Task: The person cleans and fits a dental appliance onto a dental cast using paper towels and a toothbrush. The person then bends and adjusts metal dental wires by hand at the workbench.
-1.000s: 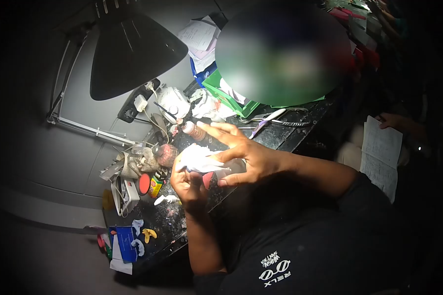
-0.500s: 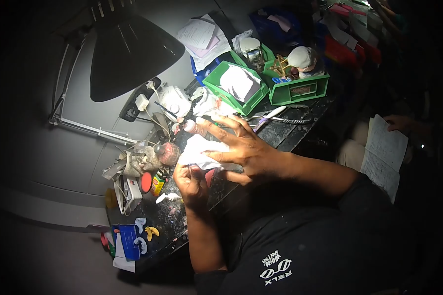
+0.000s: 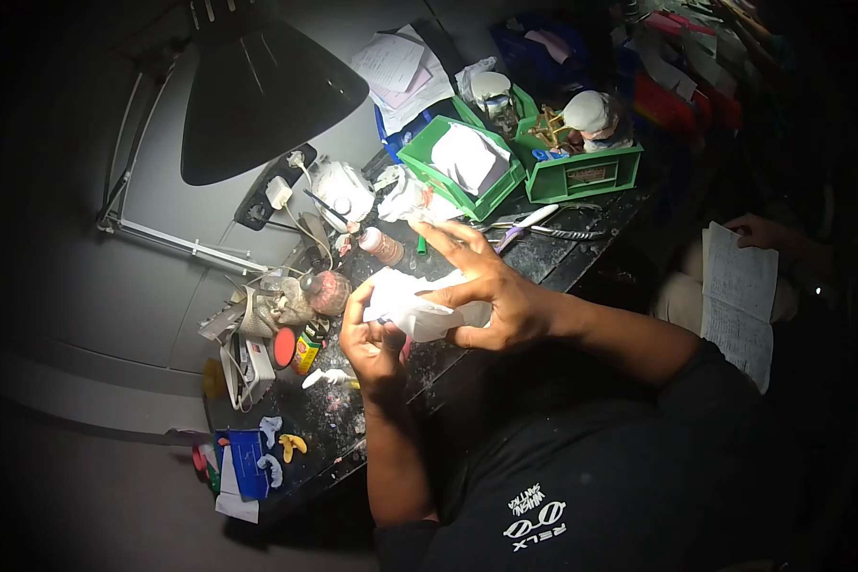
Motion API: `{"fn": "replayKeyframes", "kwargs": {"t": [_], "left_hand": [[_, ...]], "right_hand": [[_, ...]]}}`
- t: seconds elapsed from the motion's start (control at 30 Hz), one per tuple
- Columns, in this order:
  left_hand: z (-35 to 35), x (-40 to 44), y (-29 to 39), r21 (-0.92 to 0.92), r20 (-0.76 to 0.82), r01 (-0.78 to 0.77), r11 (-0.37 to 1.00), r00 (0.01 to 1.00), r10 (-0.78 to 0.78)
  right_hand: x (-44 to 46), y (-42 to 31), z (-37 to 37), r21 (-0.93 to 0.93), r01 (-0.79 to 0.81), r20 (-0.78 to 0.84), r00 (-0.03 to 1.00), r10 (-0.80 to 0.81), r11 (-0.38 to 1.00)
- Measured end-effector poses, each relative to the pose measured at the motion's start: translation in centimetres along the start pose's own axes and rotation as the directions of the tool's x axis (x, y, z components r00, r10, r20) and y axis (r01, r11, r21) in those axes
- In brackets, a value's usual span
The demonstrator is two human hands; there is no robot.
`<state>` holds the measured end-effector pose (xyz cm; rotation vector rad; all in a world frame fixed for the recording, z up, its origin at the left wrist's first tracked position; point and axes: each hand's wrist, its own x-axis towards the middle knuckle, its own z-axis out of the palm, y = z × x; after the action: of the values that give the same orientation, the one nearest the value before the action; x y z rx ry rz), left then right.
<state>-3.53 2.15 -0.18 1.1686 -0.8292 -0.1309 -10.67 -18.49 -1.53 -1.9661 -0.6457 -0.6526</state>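
Observation:
A crumpled white cloth (image 3: pixel 415 305) glows under the lamp, held between both hands above the black bench. My left hand (image 3: pixel 372 348) is closed on its left end, thumb bent against the near side. At the cloth's right end, my right hand (image 3: pixel 496 296) pinches it between thumb and fingers, while other fingers stretch out over the bench. Whether anything lies inside the folds is hidden. Beyond the hands stands a small pinkish bottle (image 3: pixel 381 246). A reddish round container (image 3: pixel 326 294) is just left of my left hand.
A black lamp (image 3: pixel 267 105) hangs over the bench (image 3: pixel 343 429). Green bins (image 3: pixel 582 176) with papers and plaster models stand at the back. Dental-looking moulds (image 3: pixel 294 445) lie at front left. At right, another person's hand (image 3: pixel 758 231) holds an open notebook (image 3: pixel 742 296).
My right hand has shifted slightly right and lower, its fingers less spread, and more of the cloth shows. My left hand keeps its hold. The view has shifted slightly.

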Motion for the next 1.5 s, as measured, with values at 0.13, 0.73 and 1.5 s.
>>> {"fn": "replayKeyframes", "kwargs": {"t": [0.13,0.73,1.5], "left_hand": [[0.1,-0.1,0.0,0.003,-0.013,0.107,0.994,0.994,-0.107],[0.9,0.4,-0.2,0.162,-0.087,-0.088,0.983,0.991,0.104],[0.7,0.8,-0.6,0.290,-0.414,-0.251,0.923,0.837,0.358]], "right_hand": [[0.7,-1.0,-0.8,-0.358,0.126,-0.037,0.988,-0.149,0.925],[3.3,-1.6,-2.5,0.549,-0.082,-0.072,0.987,0.145,0.832],[17.1,8.5,-2.2,-0.662,-0.290,-0.225,0.956,0.187,0.691]]}}
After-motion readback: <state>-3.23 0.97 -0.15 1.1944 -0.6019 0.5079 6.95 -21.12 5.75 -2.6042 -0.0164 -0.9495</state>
